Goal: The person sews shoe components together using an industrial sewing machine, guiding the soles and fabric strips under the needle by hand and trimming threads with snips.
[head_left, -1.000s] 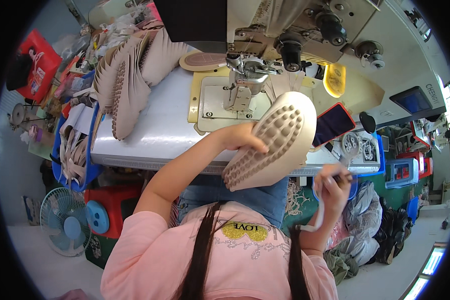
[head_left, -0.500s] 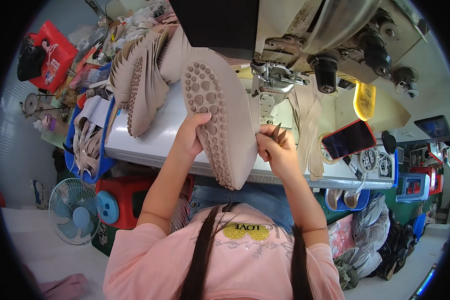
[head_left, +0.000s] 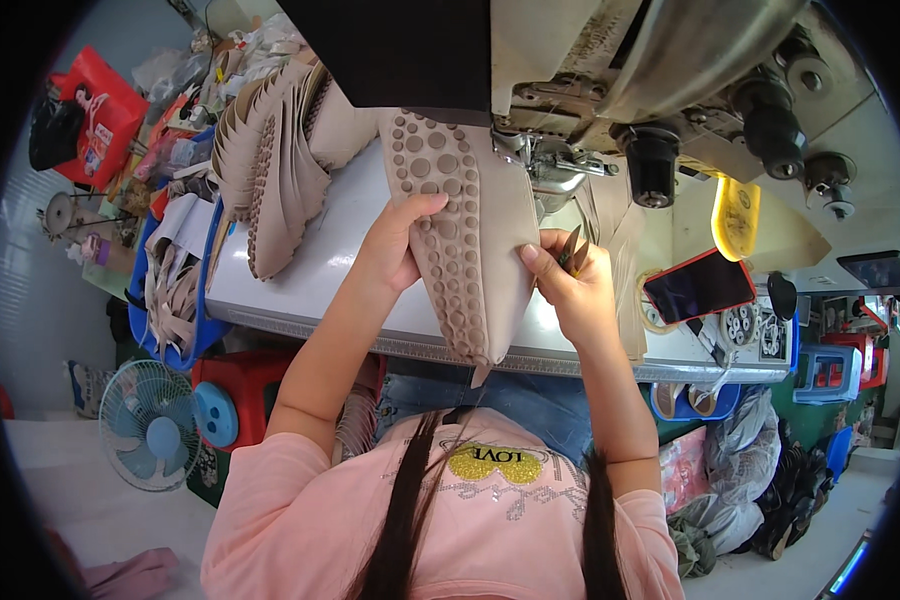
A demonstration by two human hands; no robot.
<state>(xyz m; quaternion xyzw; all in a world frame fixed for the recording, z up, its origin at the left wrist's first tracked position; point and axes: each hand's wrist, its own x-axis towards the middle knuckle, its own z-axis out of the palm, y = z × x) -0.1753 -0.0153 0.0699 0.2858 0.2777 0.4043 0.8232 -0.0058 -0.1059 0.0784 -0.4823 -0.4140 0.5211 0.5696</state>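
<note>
A beige moccasin shoe piece with round studs on its sole (head_left: 448,232) is held up over the table edge, sole facing me. My left hand (head_left: 395,238) is closed on its left side, thumb lying on the studs. My right hand (head_left: 578,285) pinches the smooth right edge of the piece. Small pointed thread snips (head_left: 570,250) are tucked in the fingers of that same hand. The far end of the piece passes behind a black panel (head_left: 400,60) of the sewing machine (head_left: 560,165), close to its needle area.
More studded beige pieces (head_left: 275,180) lie stacked at the left. A blue basket of scraps (head_left: 175,270) hangs beside the table (head_left: 300,290). Beige strips (head_left: 620,270), a red-edged phone (head_left: 700,287) and a yellow machine part (head_left: 736,218) are at the right. A fan (head_left: 150,425) stands lower left.
The shoe piece has moved away from me and slightly right, so its far end is now hidden behind the black panel. Both hands have moved with it, and the snips still sit in my right.
</note>
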